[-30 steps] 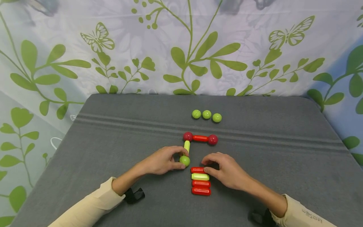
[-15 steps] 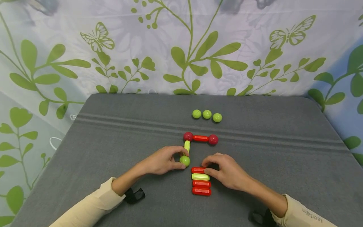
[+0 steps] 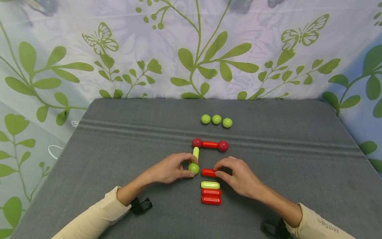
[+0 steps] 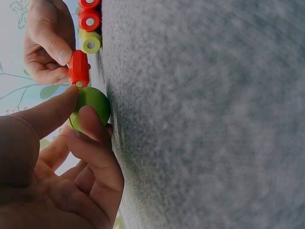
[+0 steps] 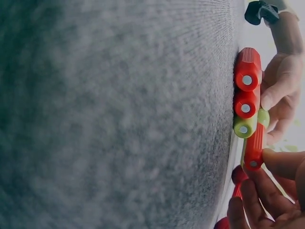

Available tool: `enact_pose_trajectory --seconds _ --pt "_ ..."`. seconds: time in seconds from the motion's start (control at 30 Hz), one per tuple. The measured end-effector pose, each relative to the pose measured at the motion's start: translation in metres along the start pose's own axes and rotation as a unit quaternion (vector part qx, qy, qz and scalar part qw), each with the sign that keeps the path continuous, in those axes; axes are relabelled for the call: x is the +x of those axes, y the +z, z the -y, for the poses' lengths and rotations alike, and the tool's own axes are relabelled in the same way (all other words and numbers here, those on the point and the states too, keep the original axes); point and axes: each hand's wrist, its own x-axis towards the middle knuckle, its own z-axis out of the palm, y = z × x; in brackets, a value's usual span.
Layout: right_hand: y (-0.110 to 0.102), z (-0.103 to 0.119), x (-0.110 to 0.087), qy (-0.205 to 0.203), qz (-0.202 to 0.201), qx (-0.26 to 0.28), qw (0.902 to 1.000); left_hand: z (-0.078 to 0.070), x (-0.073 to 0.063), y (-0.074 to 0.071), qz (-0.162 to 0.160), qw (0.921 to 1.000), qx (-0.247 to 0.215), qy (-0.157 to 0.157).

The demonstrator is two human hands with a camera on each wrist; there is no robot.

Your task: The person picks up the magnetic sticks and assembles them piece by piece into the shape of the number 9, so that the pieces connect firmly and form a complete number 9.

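Note:
My left hand (image 3: 171, 169) pinches a green ball (image 3: 194, 168) between thumb and fingers. A yellow-green rod (image 3: 195, 154) runs from that ball to a dark red ball (image 3: 197, 143), where a red rod (image 3: 210, 144) leads on to another dark red ball (image 3: 223, 146). In my right hand (image 3: 242, 177) a red magnetic rod (image 3: 208, 172) is pinched near its right end, pointing at the green ball. Round silvery discs show on the rod ends in both wrist views. The left wrist view has the held rod's tip (image 4: 79, 78) close to the ball; contact is unclear.
Below the held rod lie a yellow-green rod (image 3: 210, 185) and two red rods (image 3: 211, 200), stacked in a row. Three green balls (image 3: 216, 119) sit farther back on the grey cloth-covered table (image 3: 134, 132). A leaf-patterned curtain (image 3: 143, 49) hangs behind.
My right hand has taken the top red rod from the row and moved it slightly away from me, beside the green ball. My left hand keeps its hold on the ball.

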Motion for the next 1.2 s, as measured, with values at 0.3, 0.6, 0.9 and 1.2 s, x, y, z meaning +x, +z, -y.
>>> enact_pose_trajectory --seconds 0.3,0.6,0.9,1.2 --pt "0.0026 0.0029 0.0045 -0.004 -0.005 -0.002 1.0 0.0005 0.0006 -0.0016 0.005 1.0 0.0 -0.004" --pt "0.0058 0.0025 0.0068 -0.004 0.002 0.005 1.0 0.0007 0.0016 -0.0021 0.006 0.9999 -0.002 -0.009" --pt "0.0061 0.0033 0.0075 -0.002 0.004 -0.005 1.0 0.0014 0.0009 -0.0029 0.007 0.9999 -0.002 -0.008" --pt "0.005 0.0041 0.007 0.01 0.02 -0.005 0.9997 -0.0004 -0.0006 -0.0026 0.008 0.9999 -0.012 -0.006"
